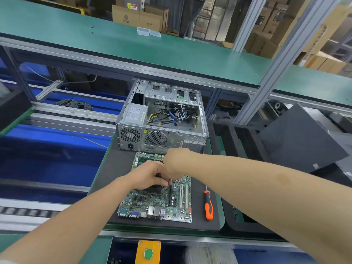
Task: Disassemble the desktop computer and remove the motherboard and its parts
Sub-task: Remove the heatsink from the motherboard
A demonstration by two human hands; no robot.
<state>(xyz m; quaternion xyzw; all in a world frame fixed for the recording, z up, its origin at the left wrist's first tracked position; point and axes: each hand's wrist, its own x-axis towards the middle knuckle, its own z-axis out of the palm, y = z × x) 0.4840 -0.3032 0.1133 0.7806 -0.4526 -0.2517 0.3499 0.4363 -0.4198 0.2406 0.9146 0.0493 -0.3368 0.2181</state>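
Observation:
A green motherboard (156, 202) lies flat on a black mat (114, 168), in front of the open metal computer case (162, 119). Inside the case, loose cables and a power supply (135, 113) remain. My left hand (150, 175) sits over the middle of the board with fingers curled around a small dark part. My right hand (174, 161) reaches across just behind it, fingers bent down onto the board's middle; what they hold is hidden.
An orange-and-black screwdriver (208, 204) lies on the mat right of the board. Black foam trays (234, 141) and a dark case panel (301, 141) sit to the right. A green shelf (133, 50) overhangs the case. A yellow box with a green button (148, 253) is at the near edge.

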